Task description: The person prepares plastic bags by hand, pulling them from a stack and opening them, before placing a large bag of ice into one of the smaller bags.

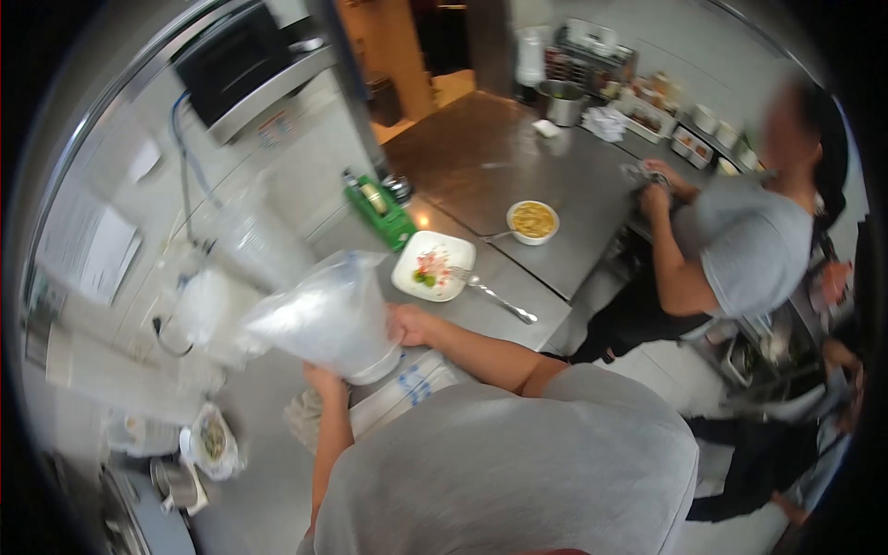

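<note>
A large clear plastic bag point(319, 310) stands in front of my chest, puffed out, with a round white rim showing through at its lower end. What is inside cannot be made out clearly. My right hand point(413, 325) is closed on the bag's right side. At its lower left, my left hand point(326, 381) grips it too, with the fingertips partly hidden. Just beyond my right hand lies a white square plate point(407, 270) with chopped red, white and green food. A fork point(499, 300) rests across its edge. Under my forearms is a white cloth with blue marks point(407, 393).
A white bowl of yellow food point(533, 222) with a spoon stands on the steel counter point(564, 287). A green box point(381, 211) lies near the wall. On the right, a co-worker point(754, 236) handles something small. A lidded tub point(215, 442) and metal cup point(176, 483) sit at left.
</note>
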The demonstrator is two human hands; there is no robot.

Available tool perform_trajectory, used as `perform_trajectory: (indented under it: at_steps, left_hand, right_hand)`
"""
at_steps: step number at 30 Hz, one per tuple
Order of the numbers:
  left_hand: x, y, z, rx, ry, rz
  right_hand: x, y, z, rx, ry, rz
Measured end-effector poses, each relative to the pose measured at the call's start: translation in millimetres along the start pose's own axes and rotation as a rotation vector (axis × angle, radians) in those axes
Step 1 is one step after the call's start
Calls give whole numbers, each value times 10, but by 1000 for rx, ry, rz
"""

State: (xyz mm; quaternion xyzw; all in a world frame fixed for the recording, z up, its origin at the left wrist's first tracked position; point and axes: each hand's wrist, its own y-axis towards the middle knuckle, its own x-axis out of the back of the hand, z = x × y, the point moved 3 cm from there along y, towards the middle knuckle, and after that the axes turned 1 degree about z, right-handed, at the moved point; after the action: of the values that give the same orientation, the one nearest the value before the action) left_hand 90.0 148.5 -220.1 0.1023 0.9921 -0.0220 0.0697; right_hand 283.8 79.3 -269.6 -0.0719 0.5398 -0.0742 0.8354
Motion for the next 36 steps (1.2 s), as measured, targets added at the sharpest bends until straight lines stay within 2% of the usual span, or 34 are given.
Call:
perform_trajectory:
  at_steps: [1, 2, 4, 5, 7, 9, 11, 14, 18, 22, 24, 27, 30, 32, 34, 36]
  left_hand:
    - [2, -18, 9, -49, -28, 51]
    - [1, -37, -5, -46, -30, 17]
    - [-35, -81, -19, -38, -25, -44]
    - [-44, -84, -1, -33, -17, -67]
    - [58, 63, 169, -65, 37, -74]
    - [52, 63, 166, -104, -3, -21]
    - [-102, -174, -109, 19, -17, -37]
    - [-51, -92, 5, 75, 19, -5]
    - [46, -85, 91, 19, 63, -18]
    - [149, 88, 331, -10, 24, 76]
    - [167, 116, 344, -18, 26, 91]
    - [189, 78, 293, 26, 63, 63]
    - [256, 162, 459, 156, -3, 100]
    - [202, -144, 165, 209, 6, 150]
    - [125, -435, 3, 265, -21, 94]
    - [126, -520, 68, 321, -127, 78]
  right_hand:
    - [2, -27, -7, 39, 7, 2]
    - [9, -54, -14, 78, 13, 3]
    - [155, -80, -138, 144, 86, 114]
    - [261, -87, -183, 164, 133, 251]
    - [-250, -607, -101, 252, 34, -214]
    - [-375, -768, -85, 280, -58, -167]
    - [-433, -843, -119, 306, -211, -168]
    - [-528, -1202, -124, 239, -393, -126]
    - [-675, -1926, -257, 130, -595, 13]
    - [-573, -2813, -447, 170, -742, -64]
    - [-391, -3304, -596, 197, -821, -237]
    - [281, -3966, -1062, 201, -729, -607]
    - [730, -4688, -1621, 127, -920, -1033]
    - [998, -5103, -2030, -68, -1098, -1214]
    - [1578, -5450, -2561, -262, -1542, -1270]
    - [2120, -5809, -3107, -423, -1572, -1229]
